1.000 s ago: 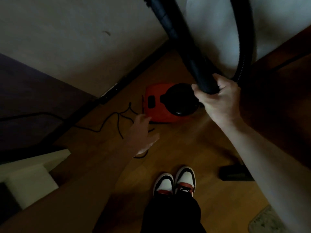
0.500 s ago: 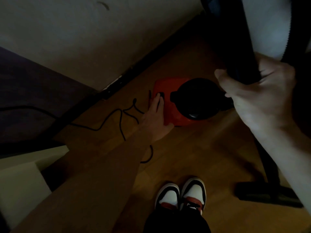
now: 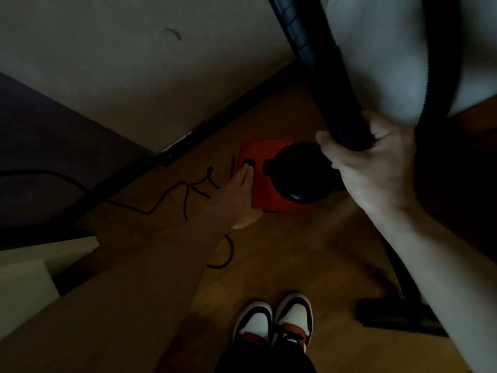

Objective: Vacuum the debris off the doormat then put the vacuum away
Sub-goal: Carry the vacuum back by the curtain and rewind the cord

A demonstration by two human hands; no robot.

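A red vacuum body with a black round top stands on the wooden floor near the wall. My left hand reaches down to it, straight fingers pressing a dark switch on its left side. My right hand grips the black vacuum wand, held up in front of me. The ribbed hose loops behind that hand. The black floor nozzle rests on the floor at the lower right. No doormat shows in this view.
A black power cord snakes over the floor left of the vacuum toward a dark panel. A pale wall and dark baseboard run diagonally behind. A light box sits lower left. My two shoes stand below.
My left hand went from hovering above the floor to touching the switch on the red body. My right hand kept its grip on the wand. The view shifted a little.
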